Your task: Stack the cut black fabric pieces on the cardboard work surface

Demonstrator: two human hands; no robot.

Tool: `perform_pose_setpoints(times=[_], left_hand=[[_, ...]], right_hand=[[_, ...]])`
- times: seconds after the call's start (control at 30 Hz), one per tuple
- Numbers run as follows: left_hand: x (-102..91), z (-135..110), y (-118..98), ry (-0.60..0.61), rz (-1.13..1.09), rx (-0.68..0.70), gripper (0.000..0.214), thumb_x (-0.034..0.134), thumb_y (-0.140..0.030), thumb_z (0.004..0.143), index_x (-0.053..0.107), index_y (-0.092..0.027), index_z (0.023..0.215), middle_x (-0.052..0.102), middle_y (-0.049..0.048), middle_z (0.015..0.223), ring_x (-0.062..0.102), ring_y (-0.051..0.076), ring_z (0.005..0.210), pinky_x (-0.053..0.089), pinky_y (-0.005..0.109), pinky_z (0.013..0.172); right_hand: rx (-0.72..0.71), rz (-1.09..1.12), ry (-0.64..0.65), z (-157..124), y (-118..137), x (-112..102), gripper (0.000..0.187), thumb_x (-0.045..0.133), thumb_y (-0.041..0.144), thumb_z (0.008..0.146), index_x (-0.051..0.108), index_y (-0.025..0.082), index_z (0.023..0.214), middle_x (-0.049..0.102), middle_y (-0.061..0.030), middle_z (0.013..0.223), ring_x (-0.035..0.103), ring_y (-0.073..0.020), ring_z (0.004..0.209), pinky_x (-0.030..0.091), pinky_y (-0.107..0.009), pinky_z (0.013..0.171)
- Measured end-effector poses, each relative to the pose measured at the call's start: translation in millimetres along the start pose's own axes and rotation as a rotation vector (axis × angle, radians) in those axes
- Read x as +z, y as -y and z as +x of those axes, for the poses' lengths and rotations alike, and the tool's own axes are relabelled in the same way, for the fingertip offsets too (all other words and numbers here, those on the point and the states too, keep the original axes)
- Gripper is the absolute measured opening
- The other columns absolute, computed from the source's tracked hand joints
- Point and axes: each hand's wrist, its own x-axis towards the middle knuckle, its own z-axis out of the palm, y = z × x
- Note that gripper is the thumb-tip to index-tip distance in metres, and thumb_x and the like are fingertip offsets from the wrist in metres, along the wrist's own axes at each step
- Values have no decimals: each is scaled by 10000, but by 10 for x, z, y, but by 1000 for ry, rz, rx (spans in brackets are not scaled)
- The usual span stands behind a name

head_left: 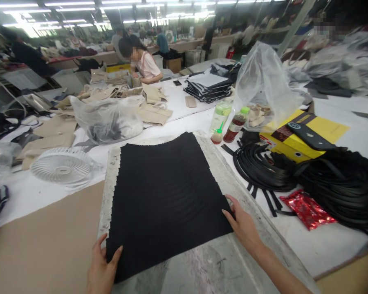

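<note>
A fanned stack of black sheets [165, 200], fabric or leather I cannot tell, lies on a worn grey board [199, 269]. Its side edges look stepped, as if several sheets overlap. At the near left corner my left hand [102, 263] pinches the stack, thumb on top and fingers at the side edge. My right hand [241, 222] holds the right edge near the front corner in the same way, thumb over the top. The fingertips under the sheets are partly hidden.
Left of the board are a white fan [63, 167] and a brown sheet [49, 241]. To the right lie coiled black strips [263, 167], a red shiny packet [308, 208], bottles [234, 126] and a yellow box [306, 134]. A person [147, 65] works across the table.
</note>
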Motion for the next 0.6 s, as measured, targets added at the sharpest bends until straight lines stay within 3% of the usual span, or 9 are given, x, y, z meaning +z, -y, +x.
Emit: perform_pose_setpoints(times=[0.17,0.43,0.53,0.6], left_hand=[[21,40,18,9,-4,21,740,606,-536,675,405,-237,1321,705,79,977,663,331,1001,482,499,926],[45,-71,-61,71,-258,120,623,573,-343,742,350,-187,1302,649,124,1143,647,239,1043,493,392,945],[38,-57,-59,60,-279,110,593,570,-283,745,348,-191,1286,640,115,1160,639,221,1050,480,378,958],[25,-56,-66,43,-256,112,571,565,-264,743,363,-188,1272,630,115,1173,626,225,1071,476,377,960]], right_hand=[[-44,26,12,28,-51,30,334,394,440,925,589,260,1128,663,-72,1173,622,-267,1061,483,-421,900],[4,21,22,74,-220,103,479,472,616,804,634,266,1088,687,-86,1120,641,-338,971,466,-482,835],[38,76,44,107,-303,151,472,498,655,774,658,315,1060,689,-85,1114,625,-364,968,430,-506,818],[65,196,-9,105,-357,187,422,596,644,715,694,341,992,700,-96,1046,620,-375,892,403,-517,770]])
